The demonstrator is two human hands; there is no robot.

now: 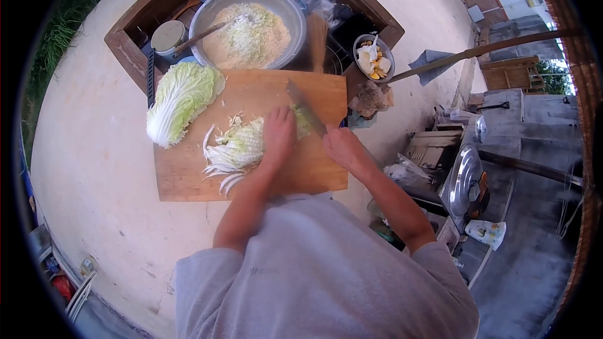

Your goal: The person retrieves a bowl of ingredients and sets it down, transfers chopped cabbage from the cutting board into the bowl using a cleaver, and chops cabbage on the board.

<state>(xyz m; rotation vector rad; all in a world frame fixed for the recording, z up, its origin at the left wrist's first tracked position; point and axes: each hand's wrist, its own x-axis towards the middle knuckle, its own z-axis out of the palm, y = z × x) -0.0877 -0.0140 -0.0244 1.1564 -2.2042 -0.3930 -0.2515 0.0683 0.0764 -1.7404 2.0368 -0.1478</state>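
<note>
On the wooden cutting board (188, 176) lies a heap of sliced napa cabbage (242, 147), with thin white strips spilling to its left. My left hand (279, 133) presses on the cabbage at its right end, fingers close together. Gripped in my right hand (344, 149) is a kitchen knife (306, 108), its blurred blade slanting up and left beside my left fingers. Some green cabbage leaf shows under and beside the blade. A larger piece of napa cabbage (183, 103) rests on the board's upper left corner.
Beyond the board stands a large metal basin (296, 31) of pale crumbly food with a wooden-handled utensil in it. A lidded tub (168, 36) is left of it, a whisk broom (318, 41) right. A small bowl of scraps (391, 63) sits at the table's right corner.
</note>
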